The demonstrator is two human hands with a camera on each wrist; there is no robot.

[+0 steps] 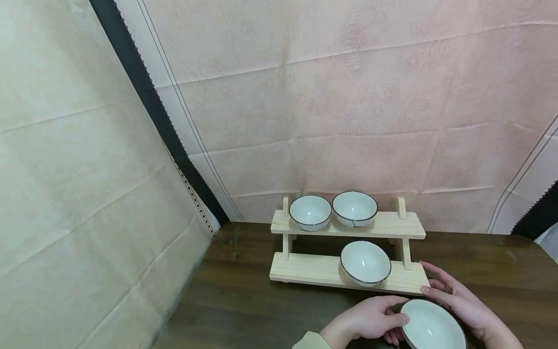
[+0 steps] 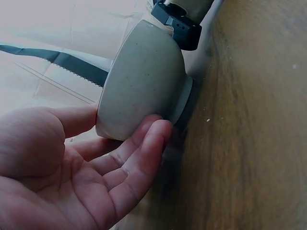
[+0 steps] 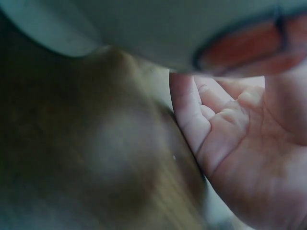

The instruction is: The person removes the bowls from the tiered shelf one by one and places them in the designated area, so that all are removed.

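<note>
My left hand (image 1: 370,317) holds a white bowl (image 1: 433,325) with a dark rim, thumb at the rim and fingers curled under its side. In the left wrist view the bowl (image 2: 141,79) is tilted, its foot ring facing the dark table. The right hand (image 1: 462,303) is at the right end of a two-tier wooden shelf (image 1: 305,269), its thumb and forefinger at the two corners of the lower board. Part of that hand lies behind the held bowl. Seen from the right wrist, its fingers (image 3: 187,108) curve beneath the blurred bowl (image 3: 144,33).
Two white bowls with dark rims, a left one (image 1: 310,212) and a right one (image 1: 355,208), stand on the upper board. Another bowl (image 1: 365,262) stands on the lower board. Pale cloth (image 1: 348,121) hangs behind the brown table (image 1: 235,291).
</note>
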